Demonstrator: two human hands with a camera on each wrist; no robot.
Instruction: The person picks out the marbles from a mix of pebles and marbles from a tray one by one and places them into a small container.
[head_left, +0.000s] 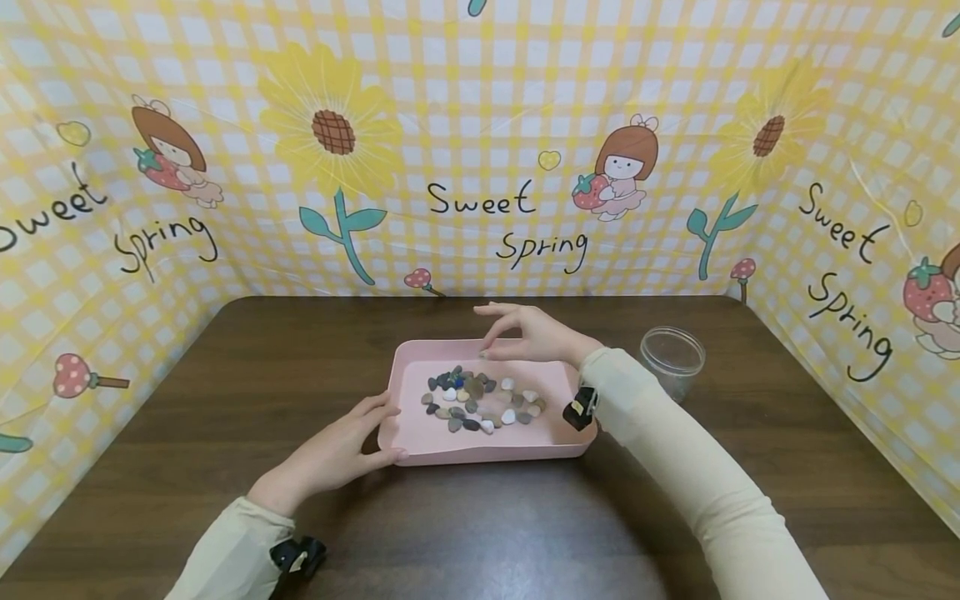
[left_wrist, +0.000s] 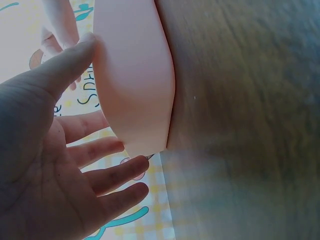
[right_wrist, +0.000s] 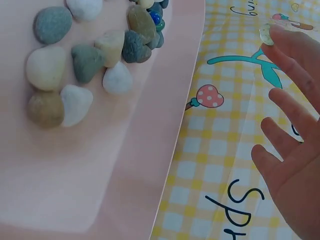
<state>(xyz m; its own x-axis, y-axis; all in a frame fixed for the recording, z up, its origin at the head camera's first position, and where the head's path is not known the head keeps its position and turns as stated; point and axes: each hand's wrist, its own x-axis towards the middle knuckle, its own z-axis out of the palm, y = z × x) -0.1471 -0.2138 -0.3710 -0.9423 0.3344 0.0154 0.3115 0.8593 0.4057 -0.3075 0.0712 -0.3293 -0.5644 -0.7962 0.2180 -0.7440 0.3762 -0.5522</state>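
Note:
A pink tray (head_left: 420,432) lies on the table, with several pebbles (right_wrist: 53,25) laid on its floor in looping rows. Small blue and green glass marbles (right_wrist: 156,19) sit among the dark pebbles. My left hand (head_left: 337,454) rests at the tray's left near corner, thumb at the rim (left_wrist: 96,60) and the other fingers loosely spread along the outside. Above the tray's far side, my right hand (head_left: 531,335) pinches a clear glass bead (right_wrist: 265,34) between thumb and index finger. Its other fingers are spread.
A clear jar (head_left: 672,360) stands on the dark wooden table (head_left: 300,333), right of the tray and close to the right forearm. A yellow checked cloth (head_left: 465,100) with printed flowers hangs behind the table and along both sides.

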